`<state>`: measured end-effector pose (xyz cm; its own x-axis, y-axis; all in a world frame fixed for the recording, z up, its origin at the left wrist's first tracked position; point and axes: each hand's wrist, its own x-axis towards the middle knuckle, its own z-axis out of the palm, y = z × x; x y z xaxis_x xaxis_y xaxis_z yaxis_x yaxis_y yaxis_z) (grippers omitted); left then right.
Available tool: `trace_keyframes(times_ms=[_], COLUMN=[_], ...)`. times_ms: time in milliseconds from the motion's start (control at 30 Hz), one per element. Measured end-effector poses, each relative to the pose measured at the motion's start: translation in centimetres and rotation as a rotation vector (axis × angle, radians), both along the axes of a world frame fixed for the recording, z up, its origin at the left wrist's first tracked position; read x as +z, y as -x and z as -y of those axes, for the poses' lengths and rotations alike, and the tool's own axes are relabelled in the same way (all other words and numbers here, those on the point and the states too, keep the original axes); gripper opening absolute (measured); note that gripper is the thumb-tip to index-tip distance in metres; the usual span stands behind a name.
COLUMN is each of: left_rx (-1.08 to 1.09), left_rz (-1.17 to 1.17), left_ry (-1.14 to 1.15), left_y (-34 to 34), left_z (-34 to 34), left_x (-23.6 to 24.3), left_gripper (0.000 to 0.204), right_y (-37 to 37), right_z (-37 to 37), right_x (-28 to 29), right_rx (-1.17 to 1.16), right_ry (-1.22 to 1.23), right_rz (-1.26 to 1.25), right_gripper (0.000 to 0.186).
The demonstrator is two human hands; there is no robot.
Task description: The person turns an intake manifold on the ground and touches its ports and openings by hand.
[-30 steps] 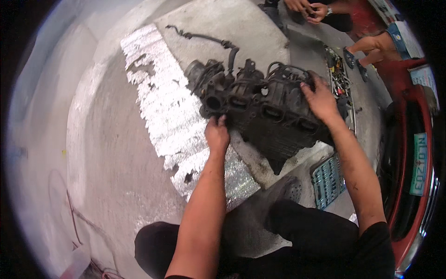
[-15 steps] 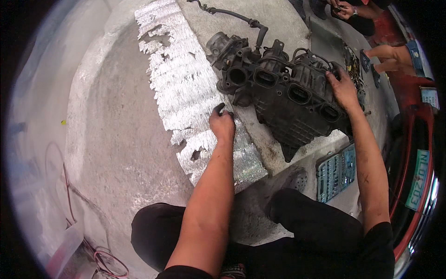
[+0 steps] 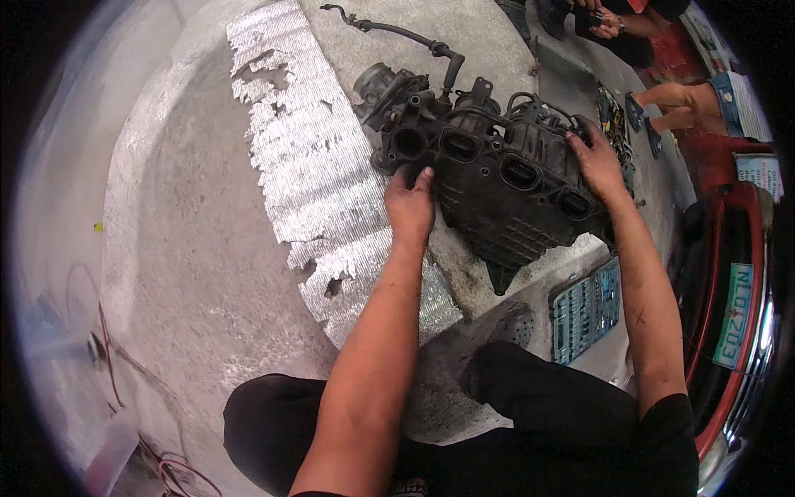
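Note:
A black engine intake manifold (image 3: 513,215), with oval ports and a throttle body (image 3: 377,95), lies across a pale concrete slab (image 3: 522,50). My left hand (image 3: 411,197) grips its lower-left edge below the round port. My right hand (image 3: 595,161) is closed on its upper right end, fingers by the cable there. A black hose (image 3: 410,37) runs from it toward the top. A torn silver foil sheet (image 3: 306,141) lies along the slab's left side, under my left forearm.
An open teal tool case (image 3: 582,311) lies beside my knee. Loose tools (image 3: 613,116) sit behind the manifold. A co-worker's hands (image 3: 603,23) and another person's bare legs (image 3: 687,103) are at upper right. A red car bumper (image 3: 716,398) borders the right; red cables (image 3: 178,468) lie lower left.
My left hand was lower, just off the manifold half a second ago, and is back up on its edge. My right hand stays on the manifold. The camera view has shifted slightly.

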<state>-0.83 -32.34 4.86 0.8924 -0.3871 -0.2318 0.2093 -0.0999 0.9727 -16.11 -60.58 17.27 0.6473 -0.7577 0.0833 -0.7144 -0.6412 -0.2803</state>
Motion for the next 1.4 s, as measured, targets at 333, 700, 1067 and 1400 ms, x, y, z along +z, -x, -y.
trace_keyframes(times_ms=[333, 700, 1067, 1400], left_rx=[-0.021, -0.085, 0.046, 0.077], left_rz=[0.062, 0.389, 0.565, 0.376], left_ry=[-0.193, -0.436, -0.525, -0.420], left_y=[-1.2, -0.5, 0.3, 0.2], left_z=[1.4, 0.5, 1.9, 2.5], left_x=[-1.4, -1.3, -3.0, -3.8], left_gripper=[0.031, 0.039, 0.031, 0.032], right_y=[0.5, -0.5, -0.6, -0.8], right_z=[2.8, -0.1, -1.5, -2.7], right_x=[-0.6, 0.2, 0.8, 1.4], right_rx=[-0.018, 0.014, -0.007, 0.001], right_ry=[0.025, -0.039, 0.003, -0.031], right_rz=[-0.063, -0.029, -0.059, -0.020], right_gripper=[0.061, 0.056, 0.055, 0.054])
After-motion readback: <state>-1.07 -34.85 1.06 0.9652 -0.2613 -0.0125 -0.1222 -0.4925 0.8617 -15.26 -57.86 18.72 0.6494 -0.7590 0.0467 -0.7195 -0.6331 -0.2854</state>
